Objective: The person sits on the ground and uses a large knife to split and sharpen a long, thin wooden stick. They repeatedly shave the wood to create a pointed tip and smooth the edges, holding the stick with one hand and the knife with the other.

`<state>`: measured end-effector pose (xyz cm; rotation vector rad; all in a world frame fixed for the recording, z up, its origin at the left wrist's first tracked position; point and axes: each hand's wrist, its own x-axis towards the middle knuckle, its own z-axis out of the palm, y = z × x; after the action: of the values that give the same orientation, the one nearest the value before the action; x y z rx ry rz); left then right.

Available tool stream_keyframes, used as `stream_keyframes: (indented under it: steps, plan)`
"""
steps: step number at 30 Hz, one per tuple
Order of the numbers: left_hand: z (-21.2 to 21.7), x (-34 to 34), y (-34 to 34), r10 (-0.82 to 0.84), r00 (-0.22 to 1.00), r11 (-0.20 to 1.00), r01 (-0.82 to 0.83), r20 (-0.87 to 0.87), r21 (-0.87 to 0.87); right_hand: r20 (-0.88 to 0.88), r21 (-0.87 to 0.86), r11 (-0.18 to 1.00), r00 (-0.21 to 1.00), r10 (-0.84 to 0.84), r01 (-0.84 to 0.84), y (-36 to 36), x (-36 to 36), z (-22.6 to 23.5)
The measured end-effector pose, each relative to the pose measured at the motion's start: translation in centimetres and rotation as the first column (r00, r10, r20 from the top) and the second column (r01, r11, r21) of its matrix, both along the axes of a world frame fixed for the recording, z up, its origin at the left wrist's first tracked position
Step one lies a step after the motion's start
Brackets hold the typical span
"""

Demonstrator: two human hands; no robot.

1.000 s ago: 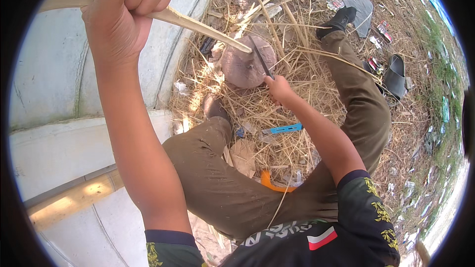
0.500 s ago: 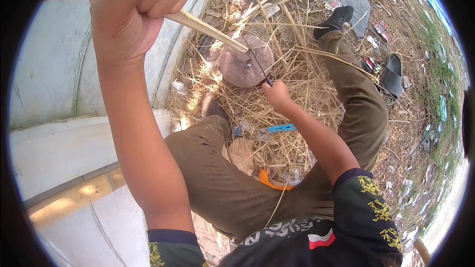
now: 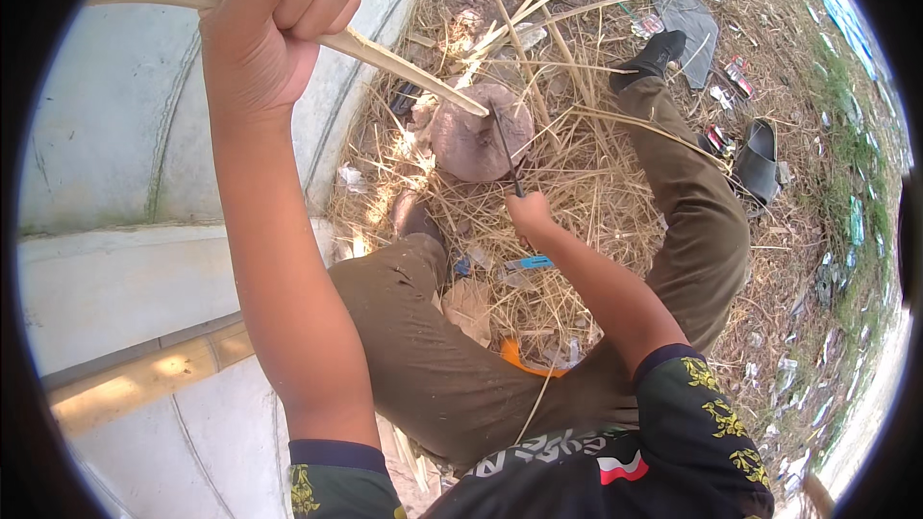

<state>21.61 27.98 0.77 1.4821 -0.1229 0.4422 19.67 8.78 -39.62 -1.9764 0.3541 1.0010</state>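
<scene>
My left hand [image 3: 279,24] is closed round a long pale strip of split bamboo [image 3: 409,69], raised at the upper left. The strip slants down to the right, and its far end is at the top of a round wooden block [image 3: 476,142] on the ground. In my right hand [image 3: 531,218] is the handle of a knife [image 3: 505,146] with a dark narrow blade. The blade points up and away over the block, its tip close beside the strip's end. Whether blade and strip touch, I cannot tell.
Shavings and long split strips [image 3: 567,34] litter the ground round the block. A blue cutter [image 3: 529,262] and an orange curved piece [image 3: 524,358] lie between my legs. A dark slipper [image 3: 757,161] is at the right, and a pale panelled wall [image 3: 125,115] rises on the left.
My left hand and the bamboo strip have shifted slightly right and down. My right hand has drawn back a little toward me with the knife, whose blade now stands more upright.
</scene>
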Motion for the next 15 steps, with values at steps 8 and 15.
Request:
stream_keyframes:
  steps: [8, 15]
  plan:
    - [-0.6, -1.3, 1.7, 0.037, 0.999, 0.999, -0.037, 0.010, -0.029, 0.060, 0.628, 0.769, 0.979, -0.195, 0.115, -0.9, 8.4, 17.2]
    - [-0.1, 0.1, -0.1, -0.004, 1.000, 1.000, 0.004, 0.005, -0.002, -0.007, 0.963, 0.161, 0.616, -0.788, 0.217, 1.8, 6.4, 15.5]
